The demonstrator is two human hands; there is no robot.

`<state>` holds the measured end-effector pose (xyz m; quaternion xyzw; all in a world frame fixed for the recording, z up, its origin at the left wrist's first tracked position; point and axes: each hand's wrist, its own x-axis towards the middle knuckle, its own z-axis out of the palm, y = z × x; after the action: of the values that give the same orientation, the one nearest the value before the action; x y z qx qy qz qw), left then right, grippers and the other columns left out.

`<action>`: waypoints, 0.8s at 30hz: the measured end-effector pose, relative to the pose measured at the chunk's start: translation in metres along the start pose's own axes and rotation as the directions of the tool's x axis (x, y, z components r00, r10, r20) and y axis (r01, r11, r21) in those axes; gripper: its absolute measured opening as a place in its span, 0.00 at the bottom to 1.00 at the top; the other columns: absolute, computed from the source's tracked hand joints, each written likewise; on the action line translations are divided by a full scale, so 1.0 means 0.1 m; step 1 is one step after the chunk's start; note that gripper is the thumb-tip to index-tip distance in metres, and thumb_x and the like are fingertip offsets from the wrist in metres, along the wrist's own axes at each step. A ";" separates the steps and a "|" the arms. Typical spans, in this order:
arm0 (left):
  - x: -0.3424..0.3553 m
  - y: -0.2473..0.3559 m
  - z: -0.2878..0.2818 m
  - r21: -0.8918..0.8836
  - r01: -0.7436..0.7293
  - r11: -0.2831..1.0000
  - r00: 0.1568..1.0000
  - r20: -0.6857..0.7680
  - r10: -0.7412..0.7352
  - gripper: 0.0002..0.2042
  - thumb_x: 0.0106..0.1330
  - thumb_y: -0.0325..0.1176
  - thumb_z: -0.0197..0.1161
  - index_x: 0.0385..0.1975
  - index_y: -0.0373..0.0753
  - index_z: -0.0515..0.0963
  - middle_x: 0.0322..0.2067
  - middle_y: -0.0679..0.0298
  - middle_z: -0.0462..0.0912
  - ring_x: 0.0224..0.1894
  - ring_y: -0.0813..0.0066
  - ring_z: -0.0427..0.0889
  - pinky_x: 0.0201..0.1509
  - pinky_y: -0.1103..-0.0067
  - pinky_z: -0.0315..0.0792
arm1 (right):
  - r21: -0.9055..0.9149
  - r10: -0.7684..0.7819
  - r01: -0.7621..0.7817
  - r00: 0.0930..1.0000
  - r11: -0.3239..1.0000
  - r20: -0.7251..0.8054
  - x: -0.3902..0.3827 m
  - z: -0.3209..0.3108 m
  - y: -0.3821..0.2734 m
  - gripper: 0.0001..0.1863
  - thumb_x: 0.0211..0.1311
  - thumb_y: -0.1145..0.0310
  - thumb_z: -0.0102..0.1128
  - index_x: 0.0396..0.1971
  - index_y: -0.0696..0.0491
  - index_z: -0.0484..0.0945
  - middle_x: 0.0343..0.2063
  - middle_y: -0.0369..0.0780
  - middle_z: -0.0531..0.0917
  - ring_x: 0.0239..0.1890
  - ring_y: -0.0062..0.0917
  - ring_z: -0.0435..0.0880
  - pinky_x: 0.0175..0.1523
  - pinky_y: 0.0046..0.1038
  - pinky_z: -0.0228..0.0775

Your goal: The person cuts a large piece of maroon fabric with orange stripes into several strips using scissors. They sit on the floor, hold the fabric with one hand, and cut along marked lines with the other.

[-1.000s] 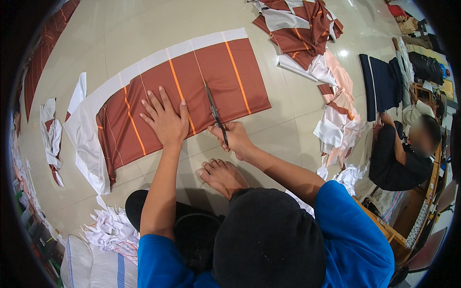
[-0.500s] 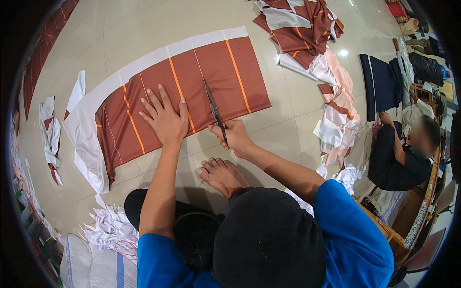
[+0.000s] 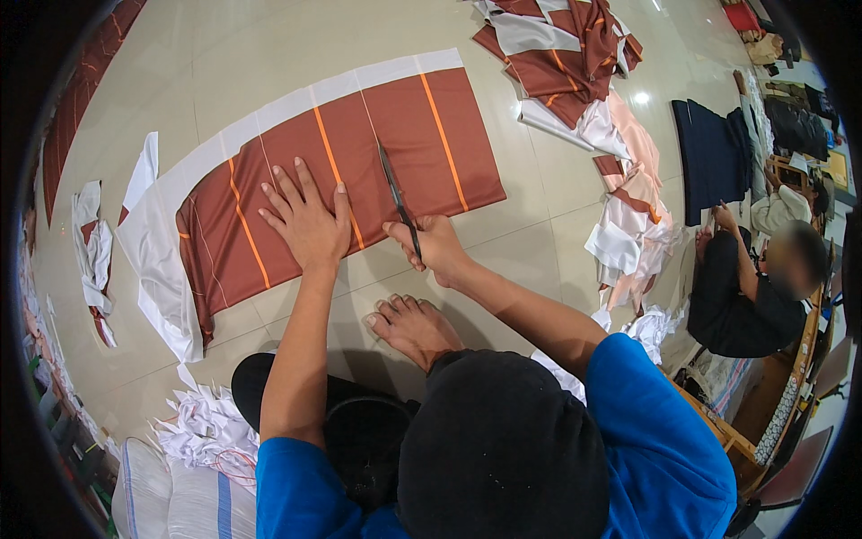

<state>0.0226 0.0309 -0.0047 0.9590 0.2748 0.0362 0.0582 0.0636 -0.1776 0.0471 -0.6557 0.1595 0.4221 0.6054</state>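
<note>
A rust-brown fabric (image 3: pixel 296 117) with orange stripes and a white band along its far edge lies spread on the tiled floor. Flat on its middle rests my left hand (image 3: pixel 310 220), fingers spread. My right hand (image 3: pixel 429 249) grips the handles of black scissors (image 3: pixel 396 193) at the fabric's near edge. The blades point away from me over the brown cloth, close to a thin pale line, and look nearly closed. My fingers cover most of the handles. At the left end, a white part of the cloth (image 3: pixel 157 247) lies loosely folded.
Crumpled brown and white fabric (image 3: pixel 575 63) lies at the far right, with pale pink and white scraps (image 3: pixel 633 225) nearer. White scraps (image 3: pixel 211 427) and a white sack (image 3: pixel 193 503) are at lower left. Another person (image 3: pixel 754 287) sits at the right beside dark blue cloth (image 3: pixel 709 162).
The scissor blades have closed somewhat, and my right hand's fingers have drawn together. My left hand stays in place. The other person's hand has moved slightly by the dark blue cloth.
</note>
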 end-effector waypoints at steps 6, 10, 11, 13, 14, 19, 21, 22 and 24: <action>0.00 0.00 0.00 -0.004 0.004 1.000 1.000 0.006 -0.004 0.44 0.84 0.65 0.47 0.91 0.46 0.49 0.89 0.45 0.44 0.89 0.33 0.40 0.87 0.35 0.37 | 0.010 0.011 -0.011 1.000 1.000 -0.014 0.04 0.03 -0.04 0.24 0.66 0.56 0.81 0.20 0.51 0.75 0.14 0.35 0.76 0.13 0.19 0.73 0.18 0.27 0.61; 0.00 0.00 0.00 0.000 0.006 1.000 1.000 0.011 -0.006 0.44 0.84 0.65 0.47 0.91 0.46 0.49 0.89 0.45 0.44 0.90 0.33 0.40 0.87 0.35 0.37 | 0.024 0.027 -0.027 1.000 0.999 -0.014 0.04 0.03 -0.05 0.23 0.66 0.58 0.81 0.21 0.51 0.75 0.15 0.35 0.77 0.13 0.19 0.73 0.18 0.27 0.60; 0.00 0.00 -0.01 -0.003 0.006 1.000 1.000 0.010 -0.006 0.44 0.84 0.65 0.47 0.90 0.46 0.49 0.89 0.45 0.45 0.89 0.33 0.40 0.87 0.34 0.37 | 0.030 0.027 -0.026 1.000 0.999 -0.012 0.04 0.03 -0.05 0.23 0.66 0.58 0.81 0.22 0.51 0.75 0.15 0.35 0.77 0.13 0.19 0.73 0.18 0.27 0.60; 0.00 0.00 0.00 -0.008 0.004 1.000 1.000 0.007 -0.004 0.44 0.84 0.65 0.47 0.90 0.45 0.49 0.89 0.44 0.45 0.89 0.32 0.40 0.87 0.34 0.37 | 0.020 0.021 -0.021 1.000 1.000 -0.008 0.05 0.03 -0.04 0.22 0.66 0.59 0.81 0.22 0.52 0.76 0.15 0.35 0.77 0.13 0.19 0.73 0.18 0.26 0.60; 0.00 0.00 0.00 -0.006 0.000 1.000 1.000 0.001 0.000 0.44 0.84 0.65 0.47 0.90 0.45 0.49 0.89 0.44 0.45 0.89 0.32 0.40 0.87 0.34 0.37 | 0.016 0.018 -0.018 1.000 1.000 -0.006 0.05 0.02 -0.04 0.22 0.65 0.60 0.81 0.22 0.52 0.76 0.15 0.35 0.77 0.14 0.19 0.73 0.18 0.26 0.60; 0.00 -0.01 0.00 -0.012 -0.007 1.000 1.000 -0.008 0.007 0.43 0.83 0.64 0.48 0.90 0.44 0.50 0.89 0.44 0.45 0.89 0.31 0.41 0.87 0.34 0.38 | -0.015 0.026 -0.026 1.000 1.000 -0.004 0.05 0.01 -0.04 0.20 0.68 0.58 0.80 0.27 0.54 0.80 0.17 0.32 0.77 0.14 0.14 0.73 0.18 0.22 0.60; 0.00 -0.01 -0.01 -0.014 -0.006 1.000 1.000 -0.008 0.006 0.43 0.84 0.64 0.49 0.90 0.44 0.50 0.89 0.44 0.46 0.89 0.31 0.41 0.87 0.34 0.38 | -0.013 0.030 -0.030 1.000 0.999 -0.004 0.04 0.02 -0.07 0.20 0.68 0.57 0.81 0.27 0.54 0.80 0.17 0.32 0.76 0.14 0.14 0.73 0.18 0.23 0.60; -0.01 -0.01 -0.01 -0.015 -0.006 1.000 1.000 -0.008 0.006 0.43 0.84 0.64 0.49 0.90 0.44 0.50 0.89 0.44 0.46 0.89 0.31 0.41 0.87 0.34 0.38 | -0.009 0.032 -0.032 0.999 0.999 -0.004 0.03 0.03 -0.11 0.20 0.68 0.56 0.81 0.27 0.54 0.80 0.17 0.32 0.77 0.14 0.14 0.73 0.18 0.23 0.60; -0.01 -0.02 -0.01 -0.011 -0.004 1.000 1.000 -0.008 0.004 0.43 0.84 0.64 0.48 0.90 0.44 0.51 0.89 0.44 0.46 0.89 0.31 0.41 0.87 0.34 0.38 | 0.006 0.038 -0.038 0.999 0.999 0.000 0.03 0.06 -0.18 0.20 0.67 0.57 0.81 0.27 0.54 0.79 0.17 0.33 0.77 0.14 0.15 0.73 0.18 0.24 0.59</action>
<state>0.0211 0.0321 -0.0040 0.9591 0.2730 0.0418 0.0625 0.0760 -0.1670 0.0571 -0.6507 0.1733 0.4330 0.5992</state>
